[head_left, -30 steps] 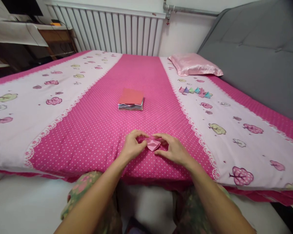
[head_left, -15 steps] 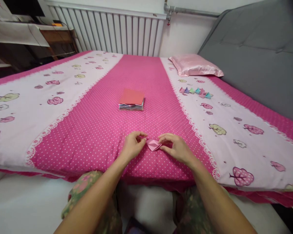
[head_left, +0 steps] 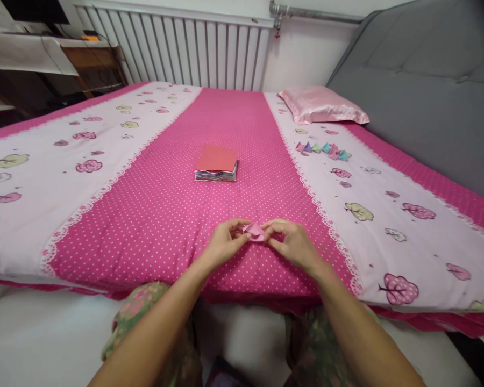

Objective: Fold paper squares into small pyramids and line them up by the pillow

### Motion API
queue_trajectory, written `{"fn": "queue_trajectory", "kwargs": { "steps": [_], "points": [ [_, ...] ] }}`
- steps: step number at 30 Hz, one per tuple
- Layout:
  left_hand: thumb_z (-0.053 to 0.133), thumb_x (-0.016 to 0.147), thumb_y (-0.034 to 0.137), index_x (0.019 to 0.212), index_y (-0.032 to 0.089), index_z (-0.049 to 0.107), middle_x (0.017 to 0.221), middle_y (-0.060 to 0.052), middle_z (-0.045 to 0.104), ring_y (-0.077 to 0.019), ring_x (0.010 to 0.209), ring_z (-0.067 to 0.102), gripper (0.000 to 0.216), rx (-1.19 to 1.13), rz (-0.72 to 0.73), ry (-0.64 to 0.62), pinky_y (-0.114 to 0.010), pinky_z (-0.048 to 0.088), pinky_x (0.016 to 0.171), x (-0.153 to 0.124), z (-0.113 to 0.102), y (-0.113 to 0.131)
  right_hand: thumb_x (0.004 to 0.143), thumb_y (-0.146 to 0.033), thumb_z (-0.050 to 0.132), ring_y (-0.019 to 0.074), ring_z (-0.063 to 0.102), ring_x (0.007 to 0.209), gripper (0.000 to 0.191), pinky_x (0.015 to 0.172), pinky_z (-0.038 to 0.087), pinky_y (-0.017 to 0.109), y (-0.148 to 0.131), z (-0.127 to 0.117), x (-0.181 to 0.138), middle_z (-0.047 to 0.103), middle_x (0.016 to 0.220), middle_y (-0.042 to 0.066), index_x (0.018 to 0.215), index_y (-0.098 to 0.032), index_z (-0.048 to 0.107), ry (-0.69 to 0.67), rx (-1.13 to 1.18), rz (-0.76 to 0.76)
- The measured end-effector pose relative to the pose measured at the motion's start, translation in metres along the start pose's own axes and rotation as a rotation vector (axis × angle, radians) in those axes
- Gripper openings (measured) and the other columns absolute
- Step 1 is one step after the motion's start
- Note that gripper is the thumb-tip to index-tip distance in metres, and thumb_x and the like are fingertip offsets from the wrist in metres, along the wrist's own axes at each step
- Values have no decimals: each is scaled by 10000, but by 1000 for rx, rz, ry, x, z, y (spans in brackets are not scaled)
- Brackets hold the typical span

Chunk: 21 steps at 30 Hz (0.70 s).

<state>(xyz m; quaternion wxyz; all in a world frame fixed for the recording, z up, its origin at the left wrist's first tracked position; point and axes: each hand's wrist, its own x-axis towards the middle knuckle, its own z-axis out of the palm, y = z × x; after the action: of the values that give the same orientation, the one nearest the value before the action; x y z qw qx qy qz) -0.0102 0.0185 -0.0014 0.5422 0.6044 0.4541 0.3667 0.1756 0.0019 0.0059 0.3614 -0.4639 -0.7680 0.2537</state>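
A small pink folded paper piece point(head_left: 254, 231) is pinched between both my hands, just above the pink dotted bedspread point(head_left: 165, 215) near the bed's front edge. My left hand point(head_left: 225, 244) grips its left side with thumb and fingertips closed. My right hand point(head_left: 293, 243) holds the right side the same way. Farther up the bed lies a stack of square paper sheets point(head_left: 216, 163) with a red sheet on top. A row of several small folded paper shapes point(head_left: 323, 151) in pink, green, blue and purple sits to the right.
A shiny pink pillow point(head_left: 321, 106) lies at the far right by the grey padded headboard point(head_left: 427, 80). A white radiator point(head_left: 185, 48) stands behind the bed. A shelf with clutter point(head_left: 44, 59) is at the far left. My knees in patterned fabric point(head_left: 145, 312) press against the bed's front.
Both hands have closed in on the pink paper and lifted it slightly; before, it lay flatter on the bedspread between my fingers.
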Motion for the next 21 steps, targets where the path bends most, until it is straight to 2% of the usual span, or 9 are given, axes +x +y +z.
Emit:
{"fn": "queue_trajectory", "kwargs": {
  "steps": [4, 9, 16, 21],
  "points": [
    [590, 713, 97, 948, 99, 624, 892, -96, 689, -157, 771, 643, 237, -13, 8, 27, -272, 491, 710, 2, 1, -2, 712, -161, 672, 164, 629, 759, 35, 705, 478, 289, -2, 0, 0, 685, 823, 33, 723, -184, 648, 0, 5, 16],
    [589, 713, 105, 929, 103, 628, 833, -80, 688, -155, 754, 639, 219, -36, 34, 53, -282, 494, 721, 3, 2, -5, 666, -224, 714, 161, 617, 707, 124, 663, 478, 279, -6, -1, 0, 676, 783, 31, 752, -177, 637, -1, -27, 32],
    [608, 709, 121, 901, 107, 641, 819, -78, 687, -146, 723, 633, 196, -73, 48, 101, -264, 489, 687, 1, 6, -5, 720, -167, 602, 151, 614, 698, 62, 674, 476, 277, -9, 2, -1, 677, 773, 32, 766, -181, 642, -7, -92, -30],
    [618, 711, 150, 885, 93, 644, 814, -90, 687, -151, 713, 631, 185, -80, 47, 115, -268, 485, 681, 1, 9, -6, 681, -125, 561, 144, 608, 637, 136, 632, 491, 269, -7, 4, -2, 677, 739, 31, 767, -171, 656, -15, -119, 35]
  ]
}}
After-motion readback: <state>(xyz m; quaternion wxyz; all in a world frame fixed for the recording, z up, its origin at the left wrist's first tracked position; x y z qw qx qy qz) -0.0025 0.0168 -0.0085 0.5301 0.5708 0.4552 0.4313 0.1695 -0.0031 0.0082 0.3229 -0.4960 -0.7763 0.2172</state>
